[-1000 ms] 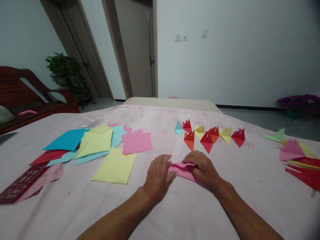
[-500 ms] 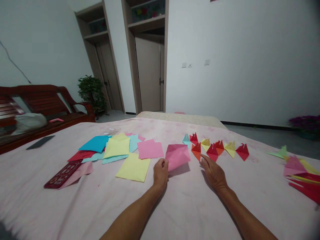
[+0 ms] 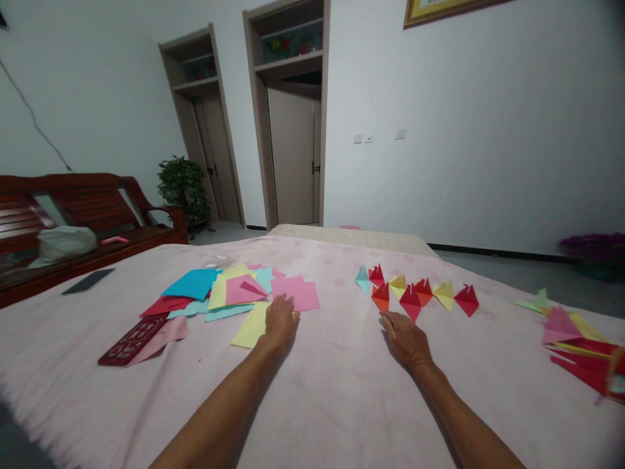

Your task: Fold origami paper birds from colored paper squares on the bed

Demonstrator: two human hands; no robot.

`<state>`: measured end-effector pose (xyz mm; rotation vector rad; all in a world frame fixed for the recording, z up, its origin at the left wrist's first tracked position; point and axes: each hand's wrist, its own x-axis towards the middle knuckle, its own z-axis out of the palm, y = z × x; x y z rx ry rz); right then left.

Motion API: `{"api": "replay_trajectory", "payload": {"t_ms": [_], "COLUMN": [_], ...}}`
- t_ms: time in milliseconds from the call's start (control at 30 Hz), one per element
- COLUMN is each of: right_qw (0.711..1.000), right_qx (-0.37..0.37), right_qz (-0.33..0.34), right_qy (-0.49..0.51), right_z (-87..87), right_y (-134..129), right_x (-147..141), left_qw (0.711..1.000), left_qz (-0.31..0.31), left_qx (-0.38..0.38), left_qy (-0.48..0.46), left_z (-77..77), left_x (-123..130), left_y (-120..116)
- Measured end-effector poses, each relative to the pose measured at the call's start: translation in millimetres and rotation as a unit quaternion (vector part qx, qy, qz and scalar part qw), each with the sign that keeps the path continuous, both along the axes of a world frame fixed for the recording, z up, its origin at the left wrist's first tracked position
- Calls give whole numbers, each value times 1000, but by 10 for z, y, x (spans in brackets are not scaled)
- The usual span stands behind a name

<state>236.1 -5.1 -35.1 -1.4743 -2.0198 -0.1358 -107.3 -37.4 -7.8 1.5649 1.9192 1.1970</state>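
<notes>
My left hand point(image 3: 282, 322) reaches over the paper pile with its fingers stretched out, touching the lower edge of a pink square sheet point(image 3: 303, 294). Beneath that hand lies a yellow sheet point(image 3: 249, 327), partly covered. Another pink sheet point(image 3: 241, 286), with a darker fold or shadow on it, rests on an upper yellow sheet point(image 3: 217, 294). My right hand point(image 3: 406, 339) is low on the cloth, fingers extended, its fingertips just below the tip of an orange folded paper crane point(image 3: 381, 298). Other cranes stand behind it, among them a red one point(image 3: 411, 299) and a light blue one point(image 3: 362, 279).
Blue sheets point(image 3: 190, 283), a dark red patterned case point(image 3: 131, 342) and a phone point(image 3: 88, 281) lie to the left on the pink cloth point(image 3: 332, 404). More folded papers point(image 3: 566, 326) sit at far right. Beyond the left edge stands a wooden bench point(image 3: 88, 195).
My left hand has moved left and let go of the pink sheet, which now lies on the yellow one. My right hand has shifted slightly left and down. The view has tilted up.
</notes>
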Motion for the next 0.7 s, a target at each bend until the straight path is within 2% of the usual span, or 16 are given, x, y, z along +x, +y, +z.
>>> {"api": "replay_trajectory", "payload": {"t_ms": [200,433,567,667,700], "right_qw": [999,999,998,998,998], "right_qx": [8,15,16,10,8], "right_qz": [-7,-11,-16,-12,-10], "right_qy": [-33,-48,-60,-60,-58], "right_z": [16,6,18,46,59], "right_y": [-9,15,4,-23,-36], "right_x": [-5,-10,-20,-27,-30], "left_qw": [984,974,975,972,967], "left_qz": [-25,-30,-60,-104,-131], "left_qx": [-73,-48,19,70,118], "left_qy": [160,218,212,200,183], "left_z": [118,242,179,7,-60], "left_x": [-320,-464,-303,-37,62], "left_y": [215,181,86,-84,-156]}}
